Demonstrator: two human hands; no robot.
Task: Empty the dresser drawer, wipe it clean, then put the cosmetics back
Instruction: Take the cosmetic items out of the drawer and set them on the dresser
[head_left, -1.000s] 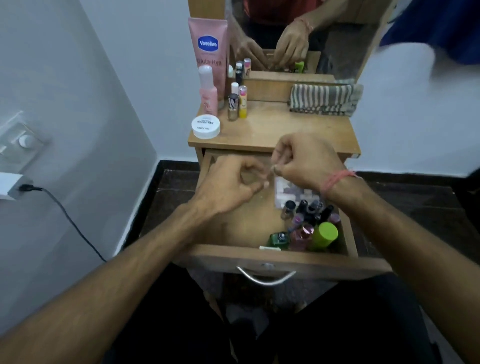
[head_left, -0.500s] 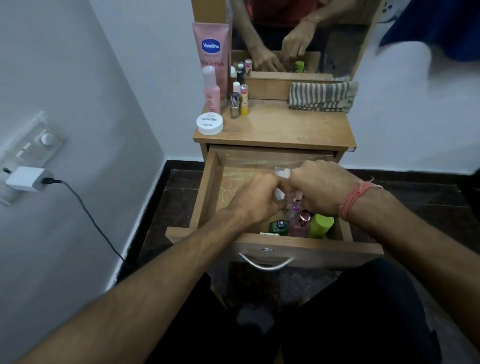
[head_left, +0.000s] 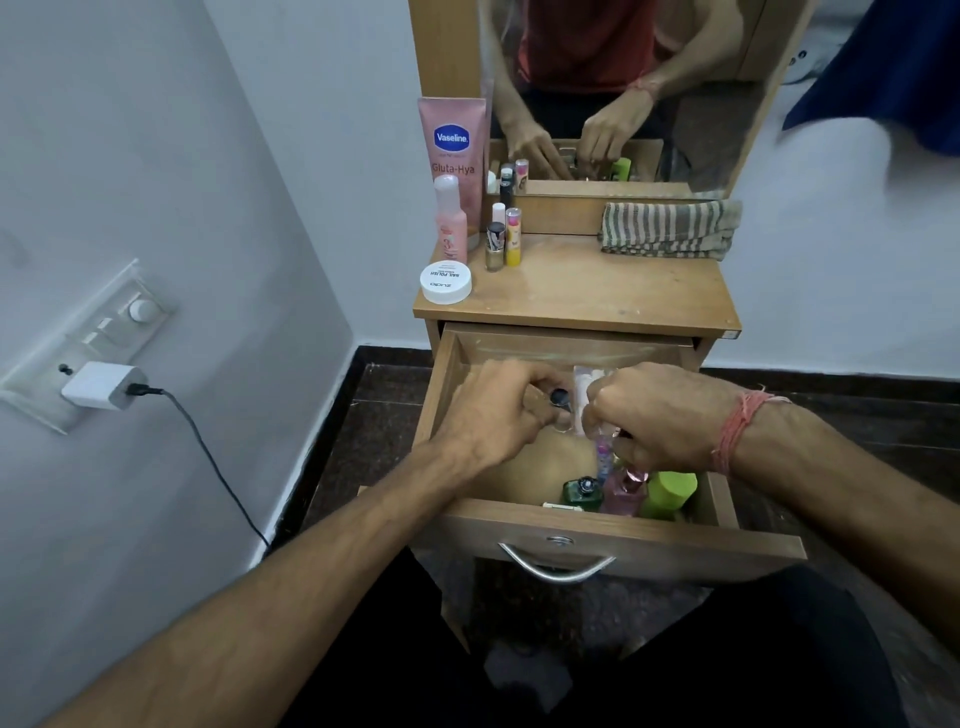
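Head view: inside the open wooden drawer (head_left: 452, 374), a small dark-capped bottle (head_left: 558, 399) is being pinched by the left hand (head_left: 498, 410). A slim glossy tube (head_left: 602, 452) is being gripped by the right hand (head_left: 660, 410), fingers curled. Round-capped bottles (head_left: 623, 491) are being kept at the drawer's front right corner.

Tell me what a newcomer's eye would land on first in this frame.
First, the two hands meeting over the open drawer: the left hand curls round a small dark-capped bottle, and the right hand pinches a small item that is hard to identify. Next, the tall pink Vaseline tube standing at the dresser top's back left corner, and the lime-green cap among bottles in the drawer's front right.
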